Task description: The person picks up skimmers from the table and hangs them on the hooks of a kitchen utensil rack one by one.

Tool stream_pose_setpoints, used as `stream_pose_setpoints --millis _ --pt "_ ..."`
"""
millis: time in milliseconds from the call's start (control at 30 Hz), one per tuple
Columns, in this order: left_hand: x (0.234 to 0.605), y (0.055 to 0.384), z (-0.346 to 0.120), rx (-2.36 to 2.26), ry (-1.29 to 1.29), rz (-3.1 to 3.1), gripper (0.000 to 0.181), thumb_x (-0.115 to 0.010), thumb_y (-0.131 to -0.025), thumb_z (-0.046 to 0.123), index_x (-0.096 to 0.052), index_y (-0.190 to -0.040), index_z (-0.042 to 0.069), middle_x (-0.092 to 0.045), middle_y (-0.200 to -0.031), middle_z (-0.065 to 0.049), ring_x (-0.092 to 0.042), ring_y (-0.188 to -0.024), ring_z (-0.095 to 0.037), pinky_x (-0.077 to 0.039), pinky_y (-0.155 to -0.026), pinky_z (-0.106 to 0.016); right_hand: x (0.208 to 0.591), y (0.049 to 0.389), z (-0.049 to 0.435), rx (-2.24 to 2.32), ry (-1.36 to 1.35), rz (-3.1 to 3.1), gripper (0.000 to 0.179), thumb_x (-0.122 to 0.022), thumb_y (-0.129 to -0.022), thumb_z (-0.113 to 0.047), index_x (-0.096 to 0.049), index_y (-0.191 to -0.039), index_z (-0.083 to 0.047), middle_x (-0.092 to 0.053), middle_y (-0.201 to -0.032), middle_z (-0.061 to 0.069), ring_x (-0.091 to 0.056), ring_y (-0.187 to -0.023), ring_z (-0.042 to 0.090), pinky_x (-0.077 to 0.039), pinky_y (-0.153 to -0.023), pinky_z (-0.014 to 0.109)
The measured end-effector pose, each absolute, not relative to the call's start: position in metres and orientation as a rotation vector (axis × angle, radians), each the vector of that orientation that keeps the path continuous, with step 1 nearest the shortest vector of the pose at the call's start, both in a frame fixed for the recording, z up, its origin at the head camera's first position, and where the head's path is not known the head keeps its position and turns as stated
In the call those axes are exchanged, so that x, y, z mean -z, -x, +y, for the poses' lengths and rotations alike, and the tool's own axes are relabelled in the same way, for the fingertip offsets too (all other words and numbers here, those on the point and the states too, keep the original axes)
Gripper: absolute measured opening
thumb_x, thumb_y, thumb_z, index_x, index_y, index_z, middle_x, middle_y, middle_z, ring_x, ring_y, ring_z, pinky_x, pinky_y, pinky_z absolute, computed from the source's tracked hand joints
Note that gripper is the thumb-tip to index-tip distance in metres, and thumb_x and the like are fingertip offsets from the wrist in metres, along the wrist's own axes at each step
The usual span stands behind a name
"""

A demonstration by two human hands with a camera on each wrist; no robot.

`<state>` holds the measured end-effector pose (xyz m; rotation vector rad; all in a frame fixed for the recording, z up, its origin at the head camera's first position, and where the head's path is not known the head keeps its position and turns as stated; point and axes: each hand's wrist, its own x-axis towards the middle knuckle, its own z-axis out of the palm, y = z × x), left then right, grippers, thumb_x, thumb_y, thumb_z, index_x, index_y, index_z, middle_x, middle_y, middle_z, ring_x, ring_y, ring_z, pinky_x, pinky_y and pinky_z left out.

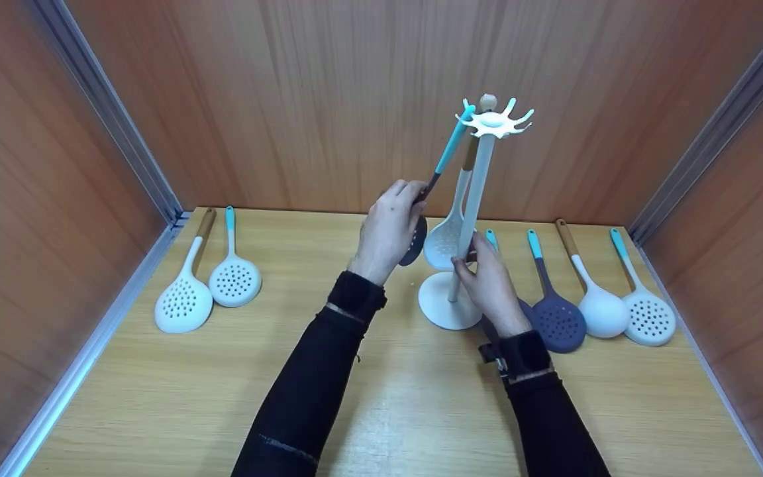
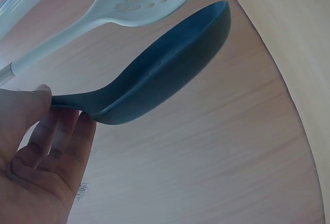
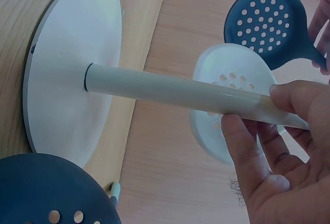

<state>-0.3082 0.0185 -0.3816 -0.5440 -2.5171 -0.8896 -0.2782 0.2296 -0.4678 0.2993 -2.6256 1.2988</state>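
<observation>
My left hand [image 1: 385, 232] pinches the neck of a dark skimmer [image 2: 165, 64] with a turquoise handle. The skimmer tilts, its perforated head low and its handle end touching or close beside a hook of the white utensil stand [image 1: 481, 179]; whether it is hooked I cannot tell. Around the stand's pole [image 3: 165, 89], above the round base [image 3: 67, 64], my right hand [image 1: 491, 285] holds with thumb and fingers. A white skimmer [image 1: 443, 244] with a brown handle hangs on the far side, partly behind the pole.
On the right lie a dark skimmer [image 1: 557, 321], a white ladle [image 1: 603, 311] and a white skimmer [image 1: 650, 318]; another dark utensil is half hidden by my right hand. Two white skimmers [image 1: 183, 301] lie on the left. Wooden panels [image 1: 289, 112] enclose the table's back and sides.
</observation>
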Motion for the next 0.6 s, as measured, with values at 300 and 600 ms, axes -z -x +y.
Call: stream_pose_setpoints --millis 300,600 --pt "0.39 0.312 0.017 0.891 0.544 -2.531 0.029 -0.065 -0.121 0.015 -0.074 -0.147 0.008 -0.079 -0.133 -0.011 -0.082 -0.123 -0.03 -0.073 -0.106 -0.044 0.467 0.278 0.23 -1.295 -0.27 -2.66 0.049 -0.07 -0.117 -0.005 -0.055 -0.163 0.003 -0.068 -0.149 0.028 -0.075 -0.135 0.047 -0.064 -0.118 0.063" --pt "0.395 0.313 0.013 0.896 0.509 -2.565 0.028 -0.067 -0.12 0.014 -0.075 -0.147 0.011 -0.079 -0.137 -0.011 -0.082 -0.124 -0.029 -0.071 -0.109 -0.042 0.467 0.279 0.229 -1.308 -0.267 -2.657 0.049 -0.07 -0.117 -0.007 -0.055 -0.163 0.003 -0.068 -0.15 0.027 -0.075 -0.136 0.047 -0.065 -0.118 0.061"
